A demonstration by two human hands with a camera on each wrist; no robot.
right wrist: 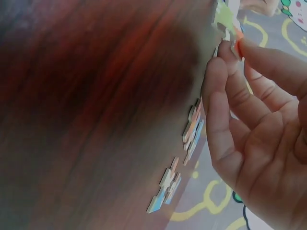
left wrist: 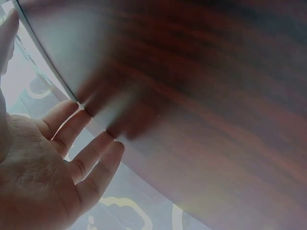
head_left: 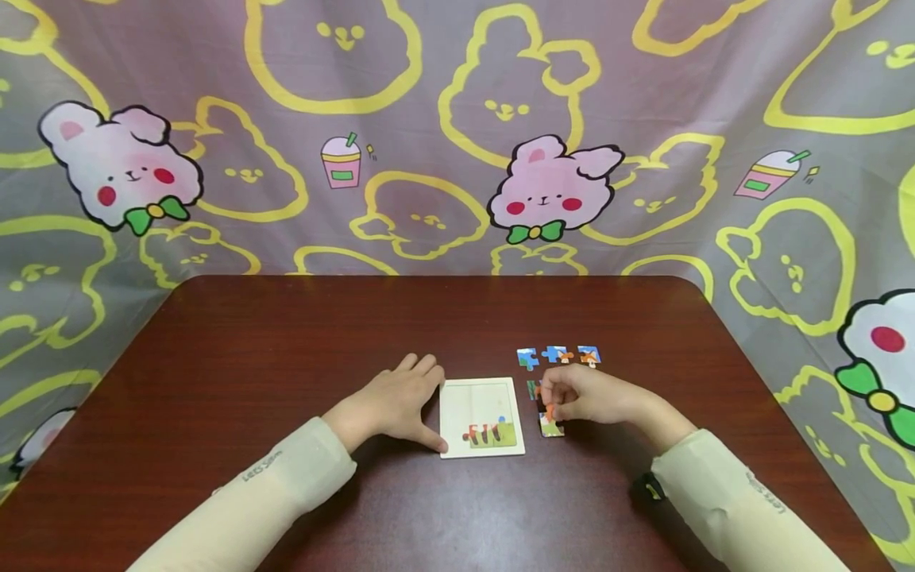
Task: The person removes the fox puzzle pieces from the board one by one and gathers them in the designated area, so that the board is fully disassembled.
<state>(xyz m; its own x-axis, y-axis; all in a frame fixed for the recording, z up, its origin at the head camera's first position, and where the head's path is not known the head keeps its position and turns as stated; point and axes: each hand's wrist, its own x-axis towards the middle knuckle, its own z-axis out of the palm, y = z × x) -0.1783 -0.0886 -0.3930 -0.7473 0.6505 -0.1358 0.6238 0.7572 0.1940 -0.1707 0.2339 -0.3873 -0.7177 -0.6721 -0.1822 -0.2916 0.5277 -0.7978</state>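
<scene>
My left hand (head_left: pixel 400 401) lies along the left side of a square cream puzzle tray (head_left: pixel 456 409), fingers extended, thumb at its lower left corner. In the left wrist view the straight fingers (left wrist: pixel 98 163) rest at the table's surface. Joined pieces (head_left: pixel 493 434) with red, brown and green print lie in the tray's lower right part. To the right of the tray, my right hand (head_left: pixel 589 395) pinches a green-and-orange puzzle piece (right wrist: pixel 224 18) between thumb and fingertips. Its fingers partly cover that piece and a dark green piece (head_left: pixel 532 389) behind it.
Three loose blue-and-orange puzzle pieces, including the left one (head_left: pixel 526 357) and the right one (head_left: pixel 589 354), lie in a row beyond my right hand. The brown wooden table (head_left: pixel 307 326) meets a patterned curtain (head_left: pixel 429 143) at its back and sides.
</scene>
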